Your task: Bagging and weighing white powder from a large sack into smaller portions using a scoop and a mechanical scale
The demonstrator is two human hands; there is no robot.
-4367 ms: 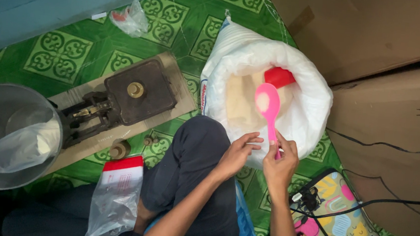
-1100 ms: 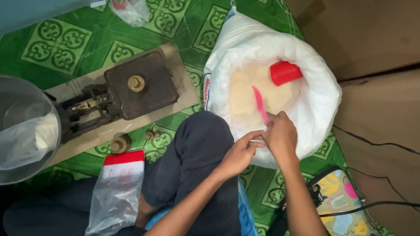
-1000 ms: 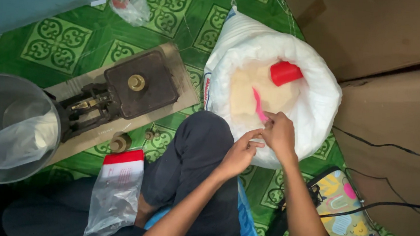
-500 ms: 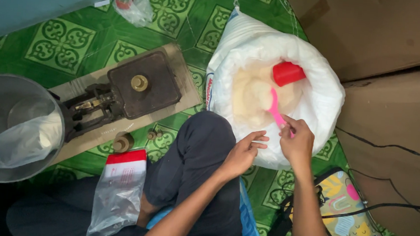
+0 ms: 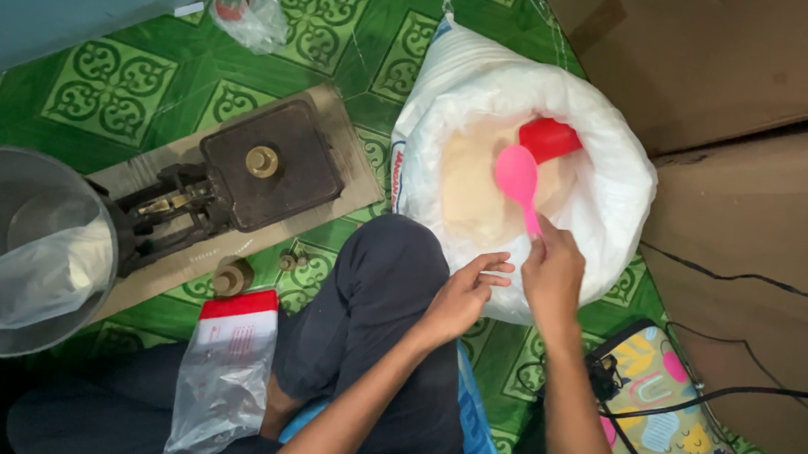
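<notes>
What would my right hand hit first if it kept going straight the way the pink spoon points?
Probably the pale grain inside the white sack. The right hand aims the pink spoon up over it, with the red scoop just beyond; the spoon's height above the grain is unclear.

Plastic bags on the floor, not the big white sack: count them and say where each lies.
2. A crumpled clear bag lies at the top by the blue wall; a clear red-topped bag lies beside the person's knee. Others may be hidden.
</notes>
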